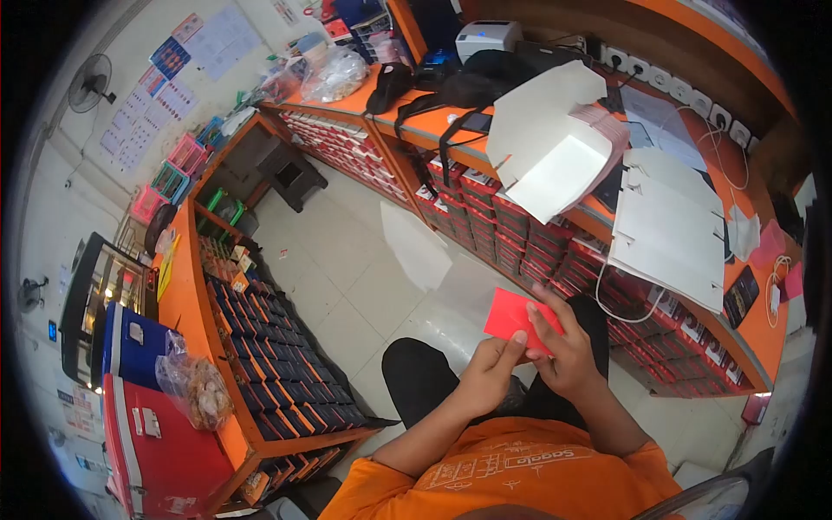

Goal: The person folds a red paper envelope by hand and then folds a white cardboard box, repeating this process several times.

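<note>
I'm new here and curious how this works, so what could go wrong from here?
The pink card, held by the left hand and right hand, could crease if squeezed unevenly. The folded white paper stack juts past the orange counter's edge, so a bump might topple it. The white cord loop dangling nearby could snag an arm.

We see smooth, matt paper in the red card (510,314) and a matt, papery face on the white folded sheets (672,230). The orange T-shirt (498,459) is soft, matt cloth with a pale print, and the black trousers (414,368) look like dull cloth too. Crinkled, glossy clear plastic makes up the knotted bag (198,390), beside the smooth, hard plastic of the red cooler box (169,455). We find a smooth orange surface on the long counter (192,325) and a faint sheen across the pale floor tiles (334,260)
</note>
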{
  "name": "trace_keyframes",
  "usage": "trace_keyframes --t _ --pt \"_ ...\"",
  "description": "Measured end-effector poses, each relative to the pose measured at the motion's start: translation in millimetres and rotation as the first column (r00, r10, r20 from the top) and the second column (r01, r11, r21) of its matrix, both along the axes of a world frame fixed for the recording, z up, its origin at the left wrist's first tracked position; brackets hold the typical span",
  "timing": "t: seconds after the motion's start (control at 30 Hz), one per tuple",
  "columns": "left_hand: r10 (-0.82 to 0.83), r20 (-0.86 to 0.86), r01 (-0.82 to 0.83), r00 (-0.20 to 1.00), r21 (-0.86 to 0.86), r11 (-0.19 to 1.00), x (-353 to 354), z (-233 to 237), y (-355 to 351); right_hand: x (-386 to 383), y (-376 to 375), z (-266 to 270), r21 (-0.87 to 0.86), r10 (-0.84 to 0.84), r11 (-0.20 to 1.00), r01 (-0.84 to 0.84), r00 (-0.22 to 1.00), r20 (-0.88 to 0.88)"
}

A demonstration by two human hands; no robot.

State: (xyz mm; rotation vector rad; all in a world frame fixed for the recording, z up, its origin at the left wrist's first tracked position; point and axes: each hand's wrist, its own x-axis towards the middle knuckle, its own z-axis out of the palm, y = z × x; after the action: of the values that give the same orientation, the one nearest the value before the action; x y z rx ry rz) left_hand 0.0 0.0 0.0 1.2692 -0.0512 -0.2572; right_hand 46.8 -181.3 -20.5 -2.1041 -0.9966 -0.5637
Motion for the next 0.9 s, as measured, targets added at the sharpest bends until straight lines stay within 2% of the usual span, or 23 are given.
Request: trace_keyframes --t 0.07,0.1,0.13,0.17,0.2,0.23,0.3,0.33,0.4,0.47,0.5,0.57,0.6,0.63,0.67,0.7,0.8,0.83,0.87,0.9 --pt "0.013 0.03 -0.014 0.999 0.036 0.999 0 2 1 -3 -3 -4 0.202 0.118 0.977 -0.069 0.963 -0.243" --pt "0.024 0.048 -0.026 0.999 0.036 0.999 2 3 9 -1 4 1 0.201 0.129 0.976 -0.083 0.966 -0.225" --pt "0.205 0.212 -0.228 0.956 0.09 0.969 2 1 11 -2 5 7 0.28 0.146 0.957 -0.077 0.961 -0.234" --pt "0.36 0.375 -0.426 0.854 0.108 0.898 3 -2 12 -3 5 10 0.354 0.164 0.932 -0.07 0.956 -0.242" --pt "0.409 0.481 -0.509 0.776 0.093 0.856 9 -3 18 -3 5 10 0.357 0.174 0.931 -0.081 0.956 -0.236" --pt "0.413 0.488 -0.516 0.769 0.093 0.851 11 -3 22 -2 4 8 0.41 0.231 0.903 -0.124 0.947 -0.224" --pt "0.545 0.432 -0.537 0.719 -0.152 0.83 17 2 32 -2 7 6 0.463 0.294 0.869 -0.173 0.934 -0.202" --pt "0.562 0.38 -0.56 0.735 -0.127 0.819 19 4 36 -2 11 5 0.48 0.309 0.859 -0.177 0.928 -0.21" --pt "0.566 0.373 -0.565 0.735 -0.124 0.816 20 -13 45 -4 13 3 0.493 0.328 0.85 -0.186 0.919 -0.22" --pt "0.564 0.367 -0.564 0.739 -0.121 0.817 18 -25 48 -4 13 3 0.433 0.248 0.888 -0.154 0.954 -0.17" --pt "0.555 0.404 -0.582 0.727 -0.066 0.811 15 -28 47 -4 14 6 0.434 0.247 0.888 -0.153 0.954 -0.169" --pt "0.536 0.439 -0.594 0.721 -0.007 0.804 10 -33 40 -5 17 15 0.359 0.035 0.933 0.028 0.985 -0.168" --pt "0.43 0.56 -0.574 0.708 0.1 0.813 7 -35 32 -4 18 13 0.36 0.032 0.933 0.032 0.985 -0.171" --pt "0.308 0.659 -0.559 0.686 0.206 0.803 4 -24 25 -2 18 9 0.275 -0.003 0.961 0.028 0.996 -0.09" --pt "0.151 0.676 -0.553 0.722 0.432 0.712 0 -10 25 -1 17 8 0.187 -0.029 0.982 0.029 1.0 -0.004" --pt "0.15 0.675 -0.553 0.722 0.432 0.713 -1 -10 27 1 15 9 0.187 -0.03 0.982 0.03 1.0 -0.004" --pt "0.045 0.685 -0.532 0.727 0.521 0.668 -2 -8 34 0 10 20 0.284 0.008 0.959 0.021 0.995 -0.102" --pt "0.113 0.589 -0.441 0.8 0.449 0.777 -6 -6 36 -3 10 25 0.524 0.149 0.848 0.081 0.912 -0.382" --pt "0.161 0.475 -0.354 0.865 0.352 0.867 -8 -5 37 -6 9 28 0.695 0.348 0.686 0.215 0.742 -0.573" --pt "0.159 0.472 -0.352 0.867 0.355 0.866 -8 -4 35 -4 9 24 0.696 0.349 0.684 0.218 0.74 -0.575"
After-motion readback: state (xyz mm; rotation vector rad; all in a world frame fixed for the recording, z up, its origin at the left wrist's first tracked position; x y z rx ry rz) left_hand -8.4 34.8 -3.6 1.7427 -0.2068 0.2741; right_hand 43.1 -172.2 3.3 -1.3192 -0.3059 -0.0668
